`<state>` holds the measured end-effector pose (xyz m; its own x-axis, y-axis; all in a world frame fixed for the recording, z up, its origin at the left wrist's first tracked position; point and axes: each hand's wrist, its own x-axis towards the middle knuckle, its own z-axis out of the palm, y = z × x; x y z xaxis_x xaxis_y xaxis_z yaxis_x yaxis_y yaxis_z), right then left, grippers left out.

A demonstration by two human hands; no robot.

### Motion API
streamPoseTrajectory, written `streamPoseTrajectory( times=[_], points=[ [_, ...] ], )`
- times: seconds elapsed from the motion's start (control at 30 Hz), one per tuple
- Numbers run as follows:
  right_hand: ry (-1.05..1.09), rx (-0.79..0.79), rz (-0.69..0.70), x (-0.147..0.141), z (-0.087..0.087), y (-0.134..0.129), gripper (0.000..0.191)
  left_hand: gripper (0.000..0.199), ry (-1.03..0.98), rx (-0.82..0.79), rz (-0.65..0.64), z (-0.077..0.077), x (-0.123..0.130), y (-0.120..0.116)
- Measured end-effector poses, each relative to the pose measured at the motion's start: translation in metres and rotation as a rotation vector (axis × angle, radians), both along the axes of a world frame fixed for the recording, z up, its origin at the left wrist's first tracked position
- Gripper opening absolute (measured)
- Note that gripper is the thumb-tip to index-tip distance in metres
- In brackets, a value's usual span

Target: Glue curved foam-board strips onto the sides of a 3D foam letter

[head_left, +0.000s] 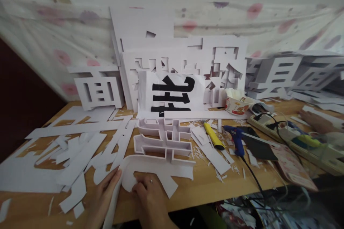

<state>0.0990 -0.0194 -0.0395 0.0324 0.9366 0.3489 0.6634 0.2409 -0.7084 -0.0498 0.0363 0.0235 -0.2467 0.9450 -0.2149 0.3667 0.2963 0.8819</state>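
A white foam-board character (169,155) lies near the front edge of the table, its outline partly walled with upright white strips. My left hand (106,189) pinches a long white strip (115,196) at the character's left curved end. The strip runs from that curve down towards me. My right hand (150,195), with a ring on one finger, has its fingers curled against the inside of the same rounded end. Part of that grip is hidden under the hand. A printed sheet with a black character (172,94) stands upright behind the piece.
White offcuts (77,154) cover the left side. To the right lie a yellow cutter (213,136), a blue glue gun (236,139) with its cable, and a power strip (282,136). Finished white letters (100,89) and a paper bowl (236,103) stand behind. Another person's hand (317,121) rests far right.
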Motion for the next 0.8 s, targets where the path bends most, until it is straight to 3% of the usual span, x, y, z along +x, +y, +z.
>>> streamPoseTrajectory(
  times=[0.23, 0.4, 0.6, 0.7, 0.8],
  points=[
    [-0.008, 0.128, 0.016, 0.005, 0.009, -0.002, 0.02, 0.051, -0.145, -0.037, 0.001, 0.0, 0.01, -0.001],
    [0.011, 0.103, 0.059, 0.01, 0.02, -0.001, 0.018, 0.059, -0.118, -0.057, -0.116, 0.02, 0.014, -0.007],
    [-0.047, 0.179, 0.078, 0.013, 0.024, 0.0, 0.022, 0.066, -0.204, -0.042, -0.096, 0.034, 0.016, -0.011],
    [-0.035, 0.226, 0.091, 0.014, 0.022, -0.001, 0.023, 0.062, -0.236, -0.025, -0.022, 0.033, 0.014, -0.012],
    [0.051, 0.26, 0.085, 0.013, 0.018, -0.002, 0.022, 0.049, -0.289, 0.019, -0.035, 0.035, 0.011, -0.011]
  ],
)
